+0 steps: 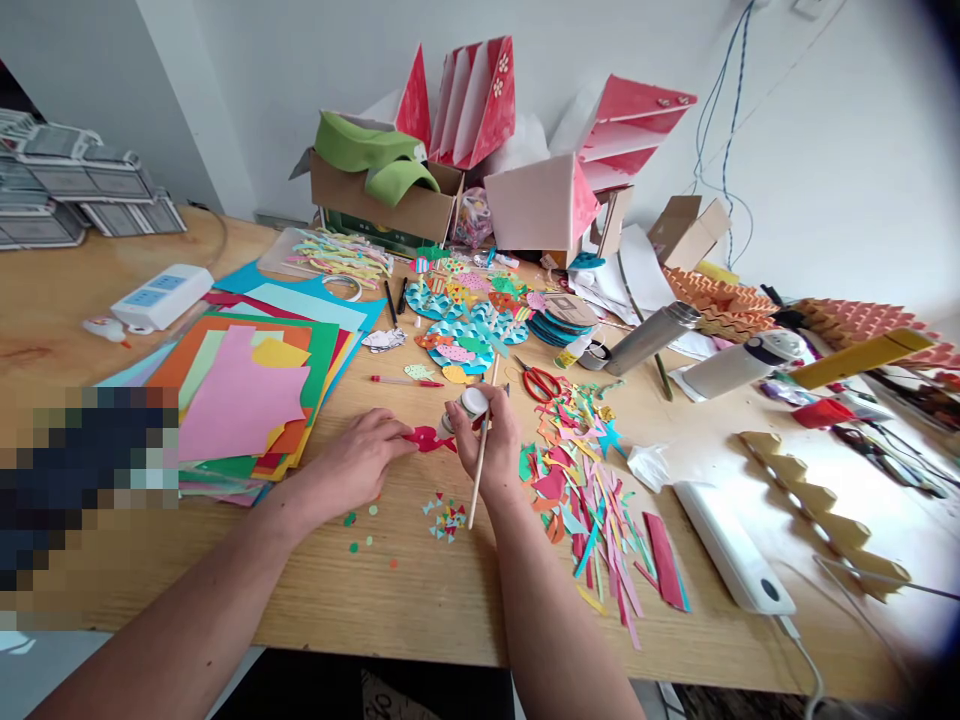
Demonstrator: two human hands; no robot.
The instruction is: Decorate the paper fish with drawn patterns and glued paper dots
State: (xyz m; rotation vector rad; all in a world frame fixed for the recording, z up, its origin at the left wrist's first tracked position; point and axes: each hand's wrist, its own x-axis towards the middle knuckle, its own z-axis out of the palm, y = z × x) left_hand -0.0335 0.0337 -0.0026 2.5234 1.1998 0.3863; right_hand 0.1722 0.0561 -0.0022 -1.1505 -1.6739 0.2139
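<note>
My left hand (361, 463) rests on the wooden table (420, 590), fingers curled, its fingertips pressing a small red paper cut-out (429, 438) flat. My right hand (487, 437) is closed around a thin wooden stick (478, 475) that slants down toward me, and it also grips a small white round container (472, 402). The red cut-out lies between the two hands. Tiny coloured paper bits (447, 518) lie just in front of the hands.
A stack of coloured paper sheets (247, 390) lies left. A heap of paper scraps (592, 490) and red scissors (541, 382) sit right. Paper fish and blue scalloped pieces (465, 330) lie beyond. Cardboard boxes (382, 195), metal bottles (651, 338) and a white power strip (731, 548) stand around.
</note>
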